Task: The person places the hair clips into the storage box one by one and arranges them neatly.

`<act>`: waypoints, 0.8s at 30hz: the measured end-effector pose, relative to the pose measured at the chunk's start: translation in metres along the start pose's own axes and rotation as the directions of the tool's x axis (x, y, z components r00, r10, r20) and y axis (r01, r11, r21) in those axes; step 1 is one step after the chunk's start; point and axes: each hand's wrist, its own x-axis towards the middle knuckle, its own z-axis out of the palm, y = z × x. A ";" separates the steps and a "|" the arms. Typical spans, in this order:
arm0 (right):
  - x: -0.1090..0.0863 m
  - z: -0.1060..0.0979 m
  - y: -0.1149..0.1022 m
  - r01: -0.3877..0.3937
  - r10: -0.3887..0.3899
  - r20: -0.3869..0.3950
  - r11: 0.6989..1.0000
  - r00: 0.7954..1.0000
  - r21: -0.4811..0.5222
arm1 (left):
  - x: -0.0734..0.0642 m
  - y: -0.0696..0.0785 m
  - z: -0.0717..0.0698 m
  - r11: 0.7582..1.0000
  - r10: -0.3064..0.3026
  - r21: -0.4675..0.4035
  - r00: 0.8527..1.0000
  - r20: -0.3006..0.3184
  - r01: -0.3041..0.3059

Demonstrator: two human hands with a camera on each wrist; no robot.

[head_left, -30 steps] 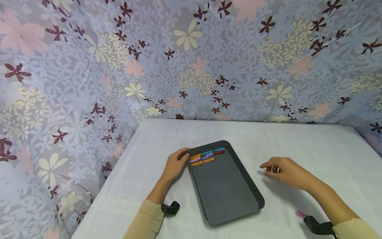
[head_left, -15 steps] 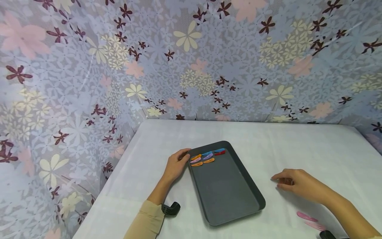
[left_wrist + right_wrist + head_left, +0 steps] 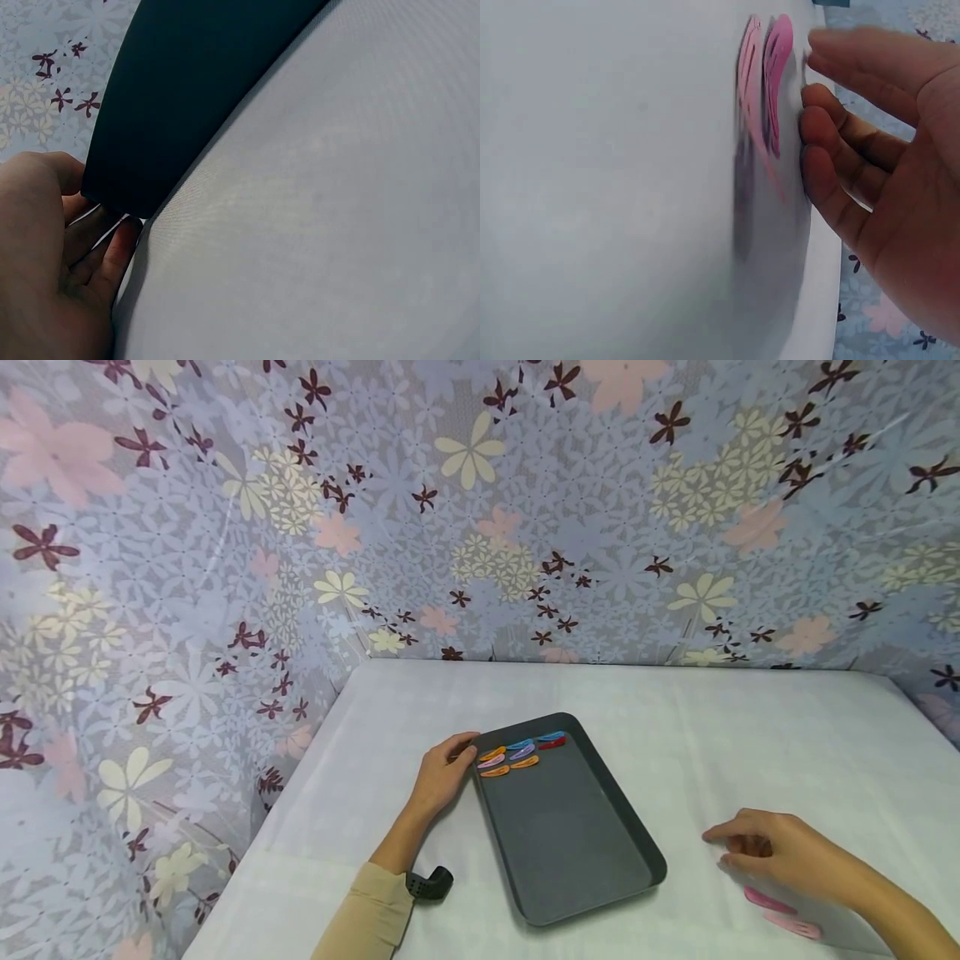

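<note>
My left hand (image 3: 441, 777) grips the far left corner of a dark grey tray (image 3: 570, 835), with the thumb at its rim; in the left wrist view the fingers (image 3: 120, 251) curl at the tray's corner. Several snap hair clips (image 3: 523, 762) in orange, blue, purple, pink and red lie in short rows at the tray's far end. My right hand (image 3: 787, 856) hovers right of the tray, its fingers loosely bent around nothing. Just below it on the table lie a dark pink hair clip (image 3: 780, 52) and a light pink hair clip (image 3: 748, 79), side by side.
A white cloth covers the table (image 3: 360, 727). Floral fabric (image 3: 480, 527) hangs behind it and along the left side. A black wrist camera (image 3: 430, 883) sits on the left wrist, beside the tray's left wall.
My right hand has moved away from the tray, rightward and toward the near side, to just over the two pink hair clips. The left hand and tray have stayed put.
</note>
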 end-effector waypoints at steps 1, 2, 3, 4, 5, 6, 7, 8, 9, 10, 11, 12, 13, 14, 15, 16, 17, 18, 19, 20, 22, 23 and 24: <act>-0.002 0.001 0.001 0.002 -0.002 0.014 1.000 1.000 0.021 | 0.000 0.000 0.000 1.000 0.000 0.000 1.000 -0.002 0.000; -0.004 0.001 0.002 0.000 -0.001 0.026 0.999 1.000 0.034 | 0.000 0.000 0.000 1.000 -0.001 0.001 1.000 -0.002 0.001; -0.006 0.002 0.002 -0.002 0.000 0.038 0.999 0.999 0.050 | 0.000 0.001 -0.001 1.000 -0.003 0.000 1.000 -0.001 0.003; -0.009 0.002 0.003 -0.007 0.005 0.041 0.998 0.999 0.059 | -0.001 0.001 -0.001 1.000 0.000 0.002 1.000 0.000 0.000; -0.011 0.003 0.004 -0.004 0.001 0.043 0.998 0.999 0.066 | -0.001 0.001 -0.001 1.000 0.000 0.000 1.000 0.001 0.000; -0.012 0.004 0.004 -0.001 -0.001 0.040 0.998 0.999 0.066 | -0.001 0.001 -0.001 1.000 -0.006 -0.003 1.000 0.003 0.006; -0.014 0.005 0.004 -0.001 -0.001 0.032 0.998 0.999 0.061 | -0.001 0.001 -0.001 1.000 -0.005 -0.004 1.000 0.005 0.005; -0.016 0.005 0.004 0.000 -0.002 0.024 0.998 1.000 0.057 | 0.000 0.001 -0.001 1.000 -0.006 -0.006 1.000 0.006 0.006; -0.018 0.006 0.004 0.001 -0.002 0.017 0.999 1.000 0.051 | 0.000 0.001 -0.001 1.000 -0.005 -0.007 1.000 0.006 0.005; -0.020 0.007 0.004 0.008 -0.008 0.002 0.999 1.000 0.038 | 0.000 0.000 -0.001 1.000 0.001 -0.008 1.000 0.006 -0.001; -0.022 0.008 0.003 0.016 -0.016 -0.006 0.999 1.000 0.032 | 0.000 0.000 -0.001 1.000 0.000 -0.011 1.000 0.006 0.000; -0.023 0.009 0.003 0.017 -0.017 -0.017 1.000 1.000 0.024 | 0.000 0.000 0.000 1.000 0.003 -0.010 1.000 0.005 -0.003; -0.025 0.010 0.003 0.023 -0.022 -0.030 1.000 0.999 0.020 | 0.000 -0.001 0.000 1.000 0.008 -0.008 1.000 0.004 -0.008; -0.027 0.011 0.003 0.027 -0.027 -0.035 0.999 0.999 0.017 | 0.000 -0.001 0.000 1.000 0.012 -0.008 1.000 0.002 -0.012; -0.028 0.012 0.003 0.029 -0.028 -0.041 0.999 0.999 0.015 | 0.000 -0.001 0.000 1.000 0.016 -0.007 1.000 0.000 -0.016; -0.029 0.012 0.004 0.026 -0.025 -0.042 0.999 0.999 0.022 | 0.000 -0.001 0.000 1.000 0.019 -0.005 1.000 -0.001 -0.019; -0.031 0.013 0.005 0.015 -0.014 -0.036 0.999 0.999 0.028 | 0.000 -0.001 0.000 1.000 0.019 -0.005 1.000 -0.002 -0.019; -0.032 0.013 0.006 -0.002 0.003 -0.028 1.000 1.000 0.031 | 0.000 -0.001 0.000 1.000 0.021 -0.002 1.000 -0.004 -0.021; -0.033 0.013 0.007 -0.013 0.014 -0.022 0.999 1.000 0.040 | 0.000 0.000 0.000 1.000 0.022 -0.001 1.000 -0.005 -0.022; -0.034 0.013 0.008 -0.033 0.034 -0.010 0.998 0.999 0.048 | 0.000 0.000 0.000 1.000 0.024 -0.001 1.000 -0.007 -0.024; -0.038 0.013 0.011 -0.042 0.042 -0.011 0.997 0.999 0.060 | 0.000 0.000 0.000 1.000 0.022 -0.002 1.000 -0.006 -0.022; -0.040 0.012 0.012 -0.045 0.046 -0.011 0.997 0.999 0.068 | 0.000 0.001 0.000 1.000 0.023 -0.003 1.000 -0.005 -0.023; -0.042 0.012 0.014 -0.035 0.037 -0.024 0.997 0.999 0.075 | 0.000 0.001 0.000 1.000 0.022 -0.004 1.000 -0.004 -0.022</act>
